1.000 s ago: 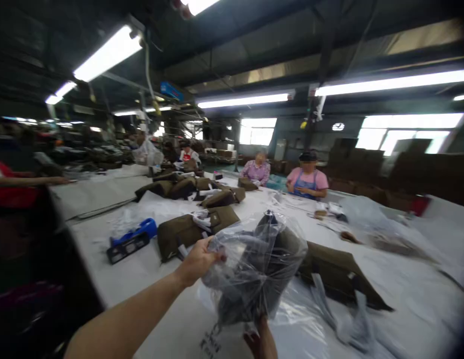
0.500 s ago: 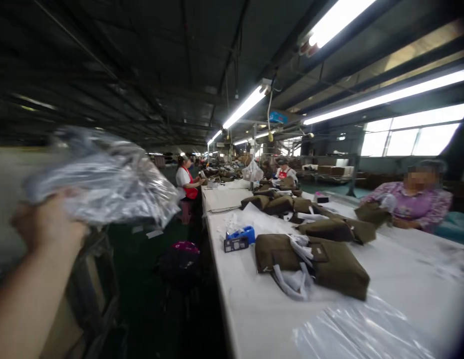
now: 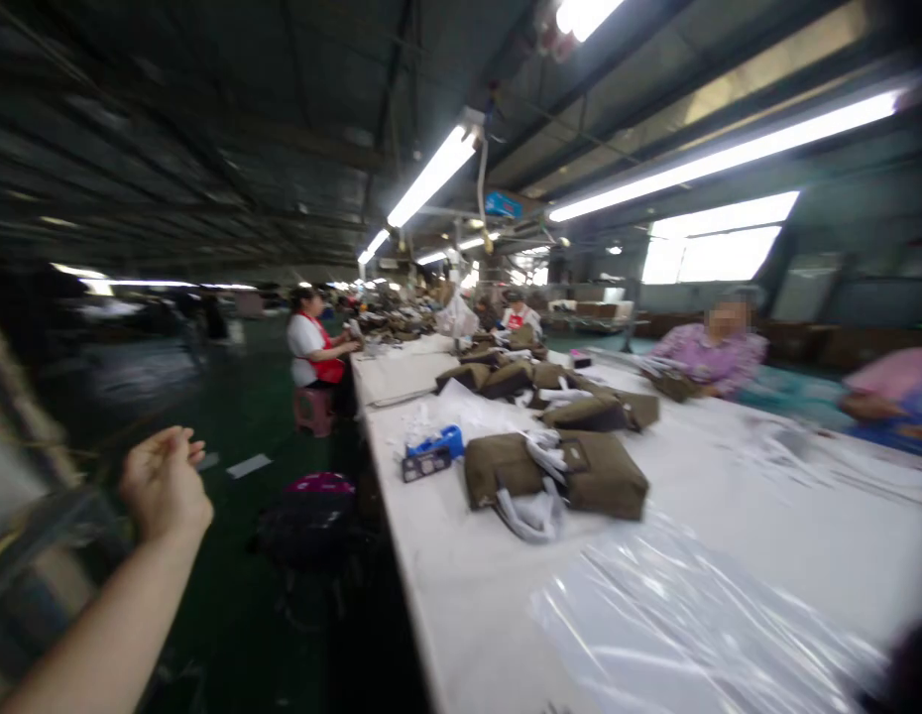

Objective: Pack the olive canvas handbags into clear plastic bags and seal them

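Observation:
My left hand (image 3: pixel 166 483) is raised over the aisle at the left, its fingers loosely curled and partly apart, with nothing in it. My right hand does not show. On the white table (image 3: pixel 461 615) lies a brown bag (image 3: pixel 606 476) with pale wrapping around its handles. A blue tape dispenser (image 3: pixel 450 441) sits left of the bag. Clear plastic sheeting (image 3: pixel 676 615) is spread over the near part of the table. More brown bags (image 3: pixel 510 379) are piled farther back.
A stool with a dark and purple cover (image 3: pixel 319 506) stands left of the table. A person in a red apron (image 3: pixel 316 347) sits beyond it. Across the table are a person in a purple top (image 3: pixel 718 352) and another in pink (image 3: pixel 896 392).
The silvery plastic bundle that my left hand held has left it and is no longer clearly in view. The camera has turned right, and a person in pink now shows at the right edge.

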`<state>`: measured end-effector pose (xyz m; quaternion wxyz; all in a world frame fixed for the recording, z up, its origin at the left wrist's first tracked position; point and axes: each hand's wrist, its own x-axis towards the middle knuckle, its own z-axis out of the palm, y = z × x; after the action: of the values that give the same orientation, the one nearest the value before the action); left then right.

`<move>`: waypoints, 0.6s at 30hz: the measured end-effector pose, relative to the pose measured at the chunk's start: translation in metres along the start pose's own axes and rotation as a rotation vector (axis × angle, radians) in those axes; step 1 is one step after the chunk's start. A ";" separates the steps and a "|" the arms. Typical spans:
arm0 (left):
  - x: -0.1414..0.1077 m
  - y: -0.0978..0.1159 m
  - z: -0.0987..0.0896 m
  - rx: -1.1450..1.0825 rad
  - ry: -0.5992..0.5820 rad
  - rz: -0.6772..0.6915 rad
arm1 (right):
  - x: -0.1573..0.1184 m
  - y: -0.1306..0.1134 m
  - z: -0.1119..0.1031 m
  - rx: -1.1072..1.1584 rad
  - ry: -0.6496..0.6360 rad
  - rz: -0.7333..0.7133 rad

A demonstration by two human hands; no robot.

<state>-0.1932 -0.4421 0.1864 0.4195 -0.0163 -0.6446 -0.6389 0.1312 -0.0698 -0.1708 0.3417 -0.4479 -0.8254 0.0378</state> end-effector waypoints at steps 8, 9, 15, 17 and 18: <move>-0.220 -0.038 0.139 0.093 -1.089 0.025 | -0.081 0.090 -0.104 -0.180 -0.247 0.185; -0.252 -0.042 0.146 0.098 -1.252 0.103 | -0.077 0.087 -0.103 -0.174 -0.228 0.216; -0.435 -0.043 0.157 -0.278 -1.860 0.892 | -0.072 0.087 -0.098 -0.095 -0.082 0.272; -0.476 -0.037 0.155 -0.359 -1.944 1.070 | -0.076 0.095 -0.103 -0.088 -0.022 0.237; -0.489 -0.035 0.155 -0.379 -1.976 1.112 | -0.077 0.101 -0.107 -0.089 0.000 0.215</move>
<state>0.0234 -0.0665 -0.0909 -0.0543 -0.8554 -0.4894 -0.1605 0.2954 -0.0950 -0.1671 0.3154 -0.5487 -0.7733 0.0375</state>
